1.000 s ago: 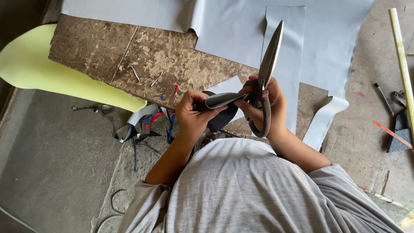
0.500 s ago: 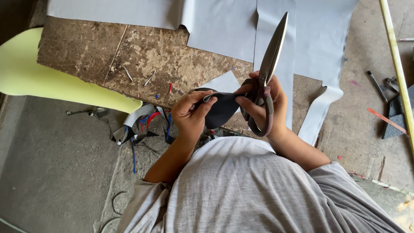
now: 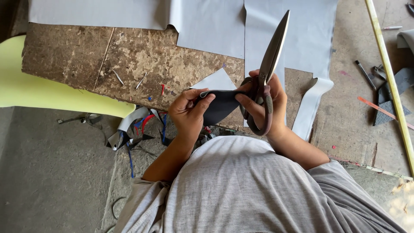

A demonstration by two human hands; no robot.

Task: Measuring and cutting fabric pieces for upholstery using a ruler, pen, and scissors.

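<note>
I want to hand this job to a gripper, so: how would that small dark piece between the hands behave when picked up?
The dark piece is probably floppy: it curves between the left hand and the right hand, which also holds the scissors. It looks thin, so likely light. Held at one edge, it would probably droop.

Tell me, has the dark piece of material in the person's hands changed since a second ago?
Yes. The dark piece was rolled narrow between the left hand and right hand; now it is spread wider, staying over the worn board edge.
</note>
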